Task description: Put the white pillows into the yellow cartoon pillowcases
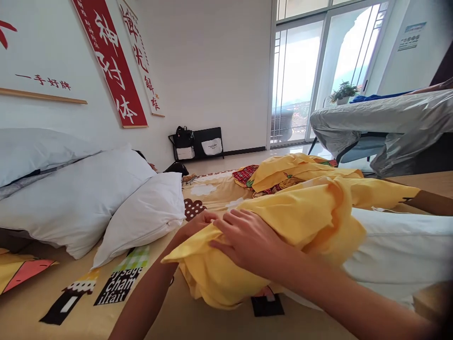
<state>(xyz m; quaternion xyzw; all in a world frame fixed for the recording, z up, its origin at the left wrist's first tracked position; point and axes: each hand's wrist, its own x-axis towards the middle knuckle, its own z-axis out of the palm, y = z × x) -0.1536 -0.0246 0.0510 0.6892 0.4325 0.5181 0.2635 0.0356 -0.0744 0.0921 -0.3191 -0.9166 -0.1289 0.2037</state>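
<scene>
Yellow cloth touches the partly hidden left hand and half-open right hand.

Right hand palm down, fingers bent; left hand just beside.

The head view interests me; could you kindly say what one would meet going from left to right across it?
Wide white wall hanging, red scroll, narrow white scroll, left hand, right hand (on the yellow fabric), potted plant, wall notice.
</scene>
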